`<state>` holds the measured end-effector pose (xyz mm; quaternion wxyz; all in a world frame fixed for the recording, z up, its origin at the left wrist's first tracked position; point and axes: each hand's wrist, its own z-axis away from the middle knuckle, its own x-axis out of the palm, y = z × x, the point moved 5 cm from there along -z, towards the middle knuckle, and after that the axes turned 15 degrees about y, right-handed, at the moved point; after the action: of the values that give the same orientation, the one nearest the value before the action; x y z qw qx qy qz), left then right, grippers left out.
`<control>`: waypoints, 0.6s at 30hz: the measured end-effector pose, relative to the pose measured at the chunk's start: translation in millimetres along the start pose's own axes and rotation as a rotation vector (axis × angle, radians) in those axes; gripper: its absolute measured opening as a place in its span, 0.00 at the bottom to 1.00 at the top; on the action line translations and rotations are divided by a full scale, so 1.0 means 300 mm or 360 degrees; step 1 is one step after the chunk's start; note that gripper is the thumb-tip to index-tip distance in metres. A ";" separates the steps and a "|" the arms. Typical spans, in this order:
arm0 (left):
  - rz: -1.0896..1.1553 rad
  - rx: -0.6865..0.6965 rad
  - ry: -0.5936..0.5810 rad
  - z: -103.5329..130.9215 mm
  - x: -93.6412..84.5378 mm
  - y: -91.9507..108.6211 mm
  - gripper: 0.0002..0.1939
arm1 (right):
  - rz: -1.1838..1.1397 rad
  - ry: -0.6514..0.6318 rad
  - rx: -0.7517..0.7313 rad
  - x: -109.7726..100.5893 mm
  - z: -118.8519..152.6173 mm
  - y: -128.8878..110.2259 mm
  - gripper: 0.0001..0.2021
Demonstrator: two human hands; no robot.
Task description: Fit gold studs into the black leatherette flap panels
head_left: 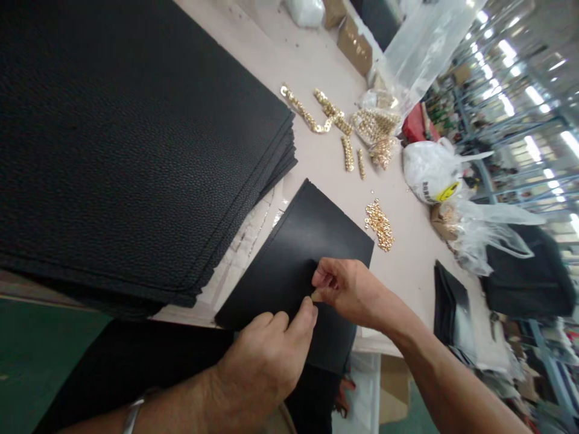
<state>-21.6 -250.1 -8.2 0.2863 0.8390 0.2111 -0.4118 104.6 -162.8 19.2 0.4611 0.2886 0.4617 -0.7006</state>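
A smooth black panel (312, 235) lies at the table's front edge, partly overhanging it. Over its middle my two hands meet at the fingertips. My left hand (275, 343) has its fingers curled, with thumb and index pressed at a tiny pale or gold piece. My right hand (346, 286) pinches at the same spot; what its fingertips grip is too small to name. Small gold rings (380, 226) lie in a loose pile beyond the panel's right corner. Rows of gold discs (332, 114) rest farther back.
A large stack of grained black sheets (136, 150) fills the left. Clear bags of gold parts (377, 126), a white plastic bag (432, 172) and a cardboard box (355, 47) stand along the back. Folded black pieces (452, 310) lie at right.
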 end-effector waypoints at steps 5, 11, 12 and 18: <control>-0.0042 0.0081 -0.0031 0.004 0.001 0.006 0.24 | -0.0143 0.0186 -0.0106 -0.006 0.055 0.010 0.04; -0.0005 0.0092 -0.0064 0.026 -0.004 -0.023 0.24 | 0.0045 0.0432 -0.0578 0.030 0.277 -0.029 0.29; 0.0033 0.0078 -0.0067 0.031 -0.010 -0.028 0.24 | 0.0169 0.0467 -0.0640 0.057 0.310 -0.030 0.35; 0.0339 0.0078 0.0343 0.093 -0.049 -0.051 0.14 | 0.0641 0.0901 -0.0945 0.195 0.403 0.022 0.16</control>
<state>-54.9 -258.4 -14.9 0.2834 0.9027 0.1402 -0.2917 89.4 -296.4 17.1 0.5065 0.4081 0.6851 -0.3279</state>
